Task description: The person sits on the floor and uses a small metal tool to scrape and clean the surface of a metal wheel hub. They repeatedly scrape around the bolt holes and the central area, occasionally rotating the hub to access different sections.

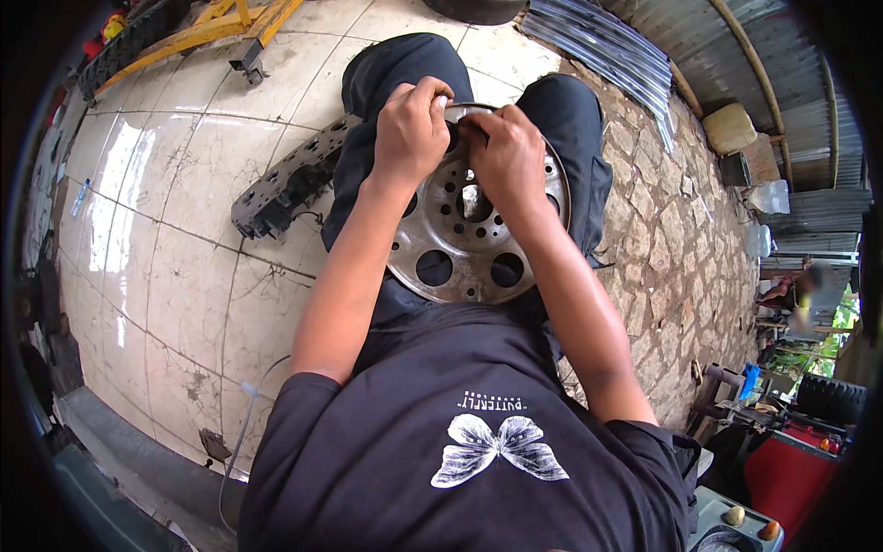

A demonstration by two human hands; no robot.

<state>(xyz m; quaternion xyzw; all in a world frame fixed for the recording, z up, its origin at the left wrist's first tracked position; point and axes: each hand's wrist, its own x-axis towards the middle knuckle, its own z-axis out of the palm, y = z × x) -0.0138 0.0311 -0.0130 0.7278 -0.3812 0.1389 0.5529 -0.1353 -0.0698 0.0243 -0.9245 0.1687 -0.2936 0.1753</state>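
A round grey metal disc, pierced by large and small holes around an open centre, lies across my thighs. My left hand is closed at its far left rim, thumb pressed to the curled fingers. Close beside it, my right hand bends over the disc's upper part with its fingertips pinched near a hole. What the fingers of either hand hold, if anything, is too small or hidden. Left of my leg, a long dark metal part full of holes, like an engine cylinder head, rests on the floor, partly behind my knee.
Glossy white tiles cover the left floor; rough stone paving lies right. A yellow metal frame stands far left. Corrugated sheets lie far right, near a yellowish jerrycan. A red machine stands near right.
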